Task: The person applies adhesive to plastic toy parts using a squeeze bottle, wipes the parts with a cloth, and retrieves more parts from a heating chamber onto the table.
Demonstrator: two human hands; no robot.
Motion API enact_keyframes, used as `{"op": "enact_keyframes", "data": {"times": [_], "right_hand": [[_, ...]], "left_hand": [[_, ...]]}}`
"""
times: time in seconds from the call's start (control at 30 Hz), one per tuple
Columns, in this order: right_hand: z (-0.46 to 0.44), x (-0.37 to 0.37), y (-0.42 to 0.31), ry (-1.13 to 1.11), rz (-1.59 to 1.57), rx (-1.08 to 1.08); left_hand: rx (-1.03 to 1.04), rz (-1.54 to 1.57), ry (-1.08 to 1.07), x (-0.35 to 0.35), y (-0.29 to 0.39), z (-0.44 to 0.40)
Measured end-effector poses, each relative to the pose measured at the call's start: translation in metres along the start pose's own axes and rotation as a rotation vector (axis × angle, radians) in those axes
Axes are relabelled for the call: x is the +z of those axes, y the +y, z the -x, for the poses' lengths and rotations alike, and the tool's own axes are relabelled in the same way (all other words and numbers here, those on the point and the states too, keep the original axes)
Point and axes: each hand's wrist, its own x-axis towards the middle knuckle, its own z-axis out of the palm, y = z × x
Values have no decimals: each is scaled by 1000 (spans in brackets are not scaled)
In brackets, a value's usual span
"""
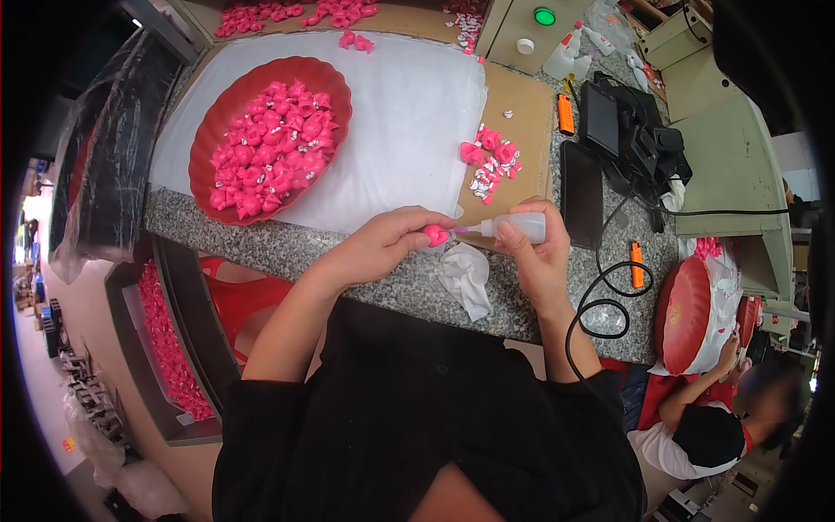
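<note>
My left hand pinches a small pink figure piece between thumb and fingers, above the front of the granite worktop. In my right hand is a white squeeze bottle, held sideways. Its thin nozzle points left at the pink piece; whether the tip touches cannot be made out. A crumpled white tissue lies between my hands. Beyond them, small pink and white parts are scattered on a cardboard sheet. To the left, a red scalloped tray holds many pink pieces.
White paper covers the worktop beside the tray. On the right are a dark flat device, orange tools, and a looping black cable. A drawer of pink pieces stands low left. Another person works at far right.
</note>
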Motion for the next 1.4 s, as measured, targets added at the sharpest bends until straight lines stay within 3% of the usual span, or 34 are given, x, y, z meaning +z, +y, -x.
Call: {"op": "enact_keyframes", "data": {"times": [0.5,0.57,0.6,0.67,0.77,0.83,0.9,1.03,1.23,1.4], "right_hand": [[3,-2,0,-40,90,2],[4,-3,5,59,-140,25],[3,-4,4,58,-140,24],[0,-7,2,155,-633,223],[9,-8,2,67,-650,335],[14,-11,2,66,-560,381],[18,-18,8,77,-275,278],[23,-20,-4,37,-149,245],[34,-15,-3,-49,7,409],[42,-7,8,8,81,197]], "left_hand": [[-4,-48,55,3,-1,2],[27,-51,78,4,-5,2],[-32,112,117,7,-6,3],[-91,275,156,10,-9,4],[-77,349,257,13,-13,4],[-3,420,327,17,-17,5],[20,450,356,19,-14,6],[68,490,448,25,-17,7],[177,304,554,36,-20,8],[211,234,612,41,-23,10]]}}
